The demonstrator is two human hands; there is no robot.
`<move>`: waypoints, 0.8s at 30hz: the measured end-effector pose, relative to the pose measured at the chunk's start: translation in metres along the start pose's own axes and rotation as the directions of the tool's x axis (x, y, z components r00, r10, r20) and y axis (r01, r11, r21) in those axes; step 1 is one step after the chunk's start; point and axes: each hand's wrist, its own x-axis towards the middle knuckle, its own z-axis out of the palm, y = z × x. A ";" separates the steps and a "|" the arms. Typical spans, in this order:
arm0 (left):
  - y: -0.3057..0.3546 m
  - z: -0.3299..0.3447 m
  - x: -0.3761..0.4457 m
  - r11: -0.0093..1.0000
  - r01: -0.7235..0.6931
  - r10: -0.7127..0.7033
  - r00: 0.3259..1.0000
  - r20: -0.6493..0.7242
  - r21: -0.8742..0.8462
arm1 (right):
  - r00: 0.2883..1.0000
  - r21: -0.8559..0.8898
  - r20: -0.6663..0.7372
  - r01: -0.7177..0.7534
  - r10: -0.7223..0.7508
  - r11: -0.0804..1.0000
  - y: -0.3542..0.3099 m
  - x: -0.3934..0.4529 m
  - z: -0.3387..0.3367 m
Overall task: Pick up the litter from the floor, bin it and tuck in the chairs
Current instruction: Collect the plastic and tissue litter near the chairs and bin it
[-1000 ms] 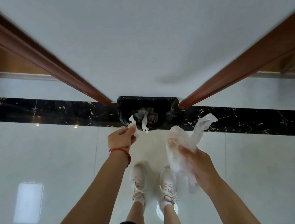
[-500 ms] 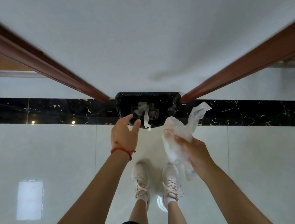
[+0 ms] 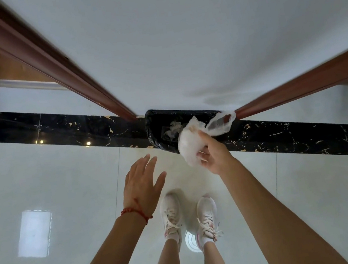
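Note:
A black-lined bin (image 3: 156,125) stands on the floor against a white wall, with crumpled white tissue (image 3: 173,128) lying inside it. My right hand (image 3: 213,155) grips a crumpled white plastic bag (image 3: 192,140) and holds it over the bin's right front edge; one of the bag's loops hangs past the rim. My left hand (image 3: 142,181) hovers empty with fingers spread, lower left of the bin and apart from it. No chairs are in view.
Glossy white floor tiles (image 3: 65,192) with a black marble strip (image 3: 292,137) run along the wall. Brown wooden door frames (image 3: 65,64) flank the white wall (image 3: 176,30) on both sides. My two feet in white sneakers (image 3: 171,215) stand just before the bin.
My left hand let go of the tissue into the bin and drew back, opening. My right hand carried the plastic bag up and forward over the bin.

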 end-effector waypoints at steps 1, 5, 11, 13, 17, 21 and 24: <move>-0.001 -0.001 0.000 1.000 0.008 -0.008 1.000 -0.007 -0.007 | 1.000 -0.003 -0.010 -0.013 0.013 1.000 -0.002 0.002 0.001; -0.003 -0.006 0.000 1.000 0.007 -0.008 0.999 -0.036 -0.018 | 0.973 -0.169 -0.212 0.057 -0.092 0.984 0.005 0.003 -0.004; 0.006 -0.025 -0.009 1.000 0.001 -0.002 0.999 -0.036 -0.005 | 0.816 -0.680 0.023 0.436 -0.577 0.590 0.026 -0.045 -0.015; 0.012 -0.036 -0.015 1.000 -0.009 0.010 0.999 -0.041 0.007 | 0.753 -0.825 0.161 0.457 -0.638 0.331 0.030 -0.063 -0.021; 0.027 -0.060 -0.032 0.998 -0.045 0.048 0.998 -0.047 0.054 | 0.686 -0.910 0.334 0.412 -0.646 -0.033 0.025 -0.101 -0.033; 0.050 -0.088 -0.053 0.991 -0.086 0.090 0.995 -0.036 0.101 | 0.610 -0.903 0.370 0.412 -0.701 -0.118 0.013 -0.145 -0.042; 0.071 -0.110 -0.074 0.984 -0.110 0.119 0.991 -0.054 0.136 | 0.563 -0.900 0.380 0.409 -0.734 -0.152 0.003 -0.181 -0.051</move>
